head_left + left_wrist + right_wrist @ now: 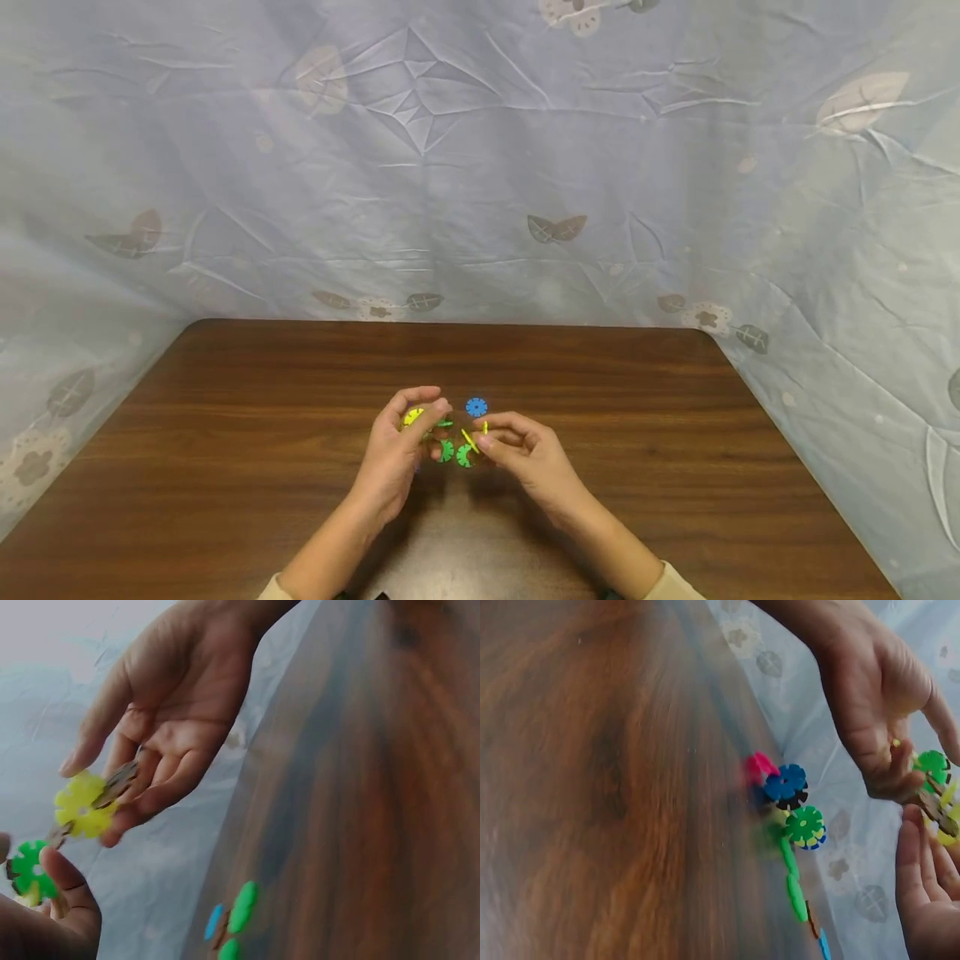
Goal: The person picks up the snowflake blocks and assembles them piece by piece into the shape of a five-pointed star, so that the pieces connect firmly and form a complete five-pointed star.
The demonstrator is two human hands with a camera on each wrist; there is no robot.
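One green disc (28,859), notched round its rim, is gripped by the left hand (392,450), whose thumb lies against its face. The right hand (536,458) pinches a yellow disc (75,799) between thumb and finger, and a brown disc (116,784) stands at an angle against that one. A further brown piece (61,834) sits between the green and the yellow; blur hides whether it is slotted into either. All of these are held up off the table (262,400), close to one another. The step in hand looks like fitting discs together notch to notch. The next move seems to call for turning one rim across the other, lining up the slots and pushing straight in with a firm pinch on each side, since a crooked push could let a disc slip out. Just beyond the fingers lies a blue disc (471,403), and the right wrist view shows a pink disc (761,765) among others, perhaps spare parts to add.
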